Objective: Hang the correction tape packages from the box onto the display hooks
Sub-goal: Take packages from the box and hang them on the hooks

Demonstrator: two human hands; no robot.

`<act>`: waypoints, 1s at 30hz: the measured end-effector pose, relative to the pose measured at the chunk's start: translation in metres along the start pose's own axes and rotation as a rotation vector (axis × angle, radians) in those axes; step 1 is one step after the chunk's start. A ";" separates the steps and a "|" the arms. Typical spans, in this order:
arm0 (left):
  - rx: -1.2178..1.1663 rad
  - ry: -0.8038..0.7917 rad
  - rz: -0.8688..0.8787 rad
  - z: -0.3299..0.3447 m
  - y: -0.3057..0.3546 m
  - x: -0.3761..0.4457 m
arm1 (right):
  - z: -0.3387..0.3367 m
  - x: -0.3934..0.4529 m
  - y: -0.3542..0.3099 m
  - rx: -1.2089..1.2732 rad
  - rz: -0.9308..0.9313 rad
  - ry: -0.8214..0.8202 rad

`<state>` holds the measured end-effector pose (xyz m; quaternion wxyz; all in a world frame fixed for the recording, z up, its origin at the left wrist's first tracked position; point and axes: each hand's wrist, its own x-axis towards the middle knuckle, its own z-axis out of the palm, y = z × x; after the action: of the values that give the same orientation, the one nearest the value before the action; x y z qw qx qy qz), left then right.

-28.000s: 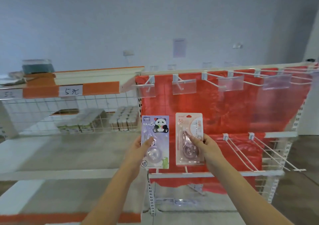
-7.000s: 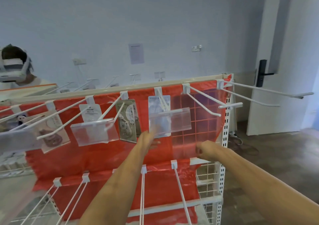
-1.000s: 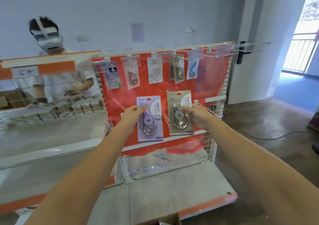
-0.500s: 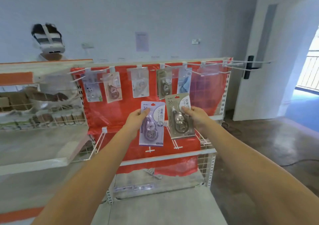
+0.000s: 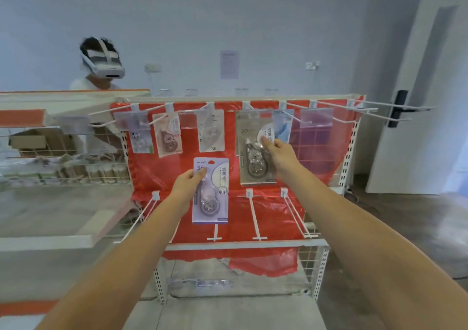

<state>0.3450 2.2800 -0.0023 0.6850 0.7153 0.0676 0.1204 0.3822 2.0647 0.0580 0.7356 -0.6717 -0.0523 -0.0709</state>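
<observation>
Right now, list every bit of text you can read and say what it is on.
"36": bottom of the white hanging package.
"36": top of the lilac carded package in the left hand.
Chinese characters on both held packages, including the grey carded package in the right hand: too blurred.
Purple wall notice: unreadable.

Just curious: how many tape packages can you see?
6, maybe more hidden: four hanging on top hooks, one in the left hand, one in the right hand.

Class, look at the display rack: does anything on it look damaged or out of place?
Yes. The red sheet backing the rack is torn and ragged along its bottom edge, hanging in uneven flaps below the lower rail. The hung packages look straight enough.
</observation>
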 end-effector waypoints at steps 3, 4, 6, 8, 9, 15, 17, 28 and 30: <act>0.012 0.003 0.024 -0.007 0.001 0.006 | 0.003 0.010 0.002 -0.053 0.020 0.046; 0.008 0.007 0.030 -0.008 0.003 0.008 | 0.004 0.014 0.002 -0.064 0.024 0.058; 0.000 0.001 0.030 -0.011 0.005 0.013 | 0.007 0.025 0.004 -0.091 0.029 0.077; -0.001 -0.014 0.018 -0.014 0.006 0.019 | 0.011 0.034 0.006 -0.121 0.042 0.086; 0.000 -0.019 0.010 -0.017 0.006 0.022 | 0.013 0.040 0.007 -0.133 0.039 0.096; -0.011 0.043 -0.051 -0.035 -0.002 0.048 | 0.022 0.084 0.018 -0.247 0.051 0.143; -0.014 0.051 -0.069 -0.039 -0.005 0.056 | 0.027 0.099 0.021 -0.281 0.073 0.158; 0.008 -0.039 -0.085 -0.037 -0.027 0.083 | 0.023 0.243 0.080 -0.174 0.106 0.184; 0.017 -0.047 -0.100 -0.035 -0.029 0.088 | 0.017 0.262 0.093 -0.180 0.073 0.170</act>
<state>0.4227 2.3381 -0.0235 0.6853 0.7196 0.0882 0.0687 0.6571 2.0805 0.0133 0.6763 -0.7279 0.0412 -0.1054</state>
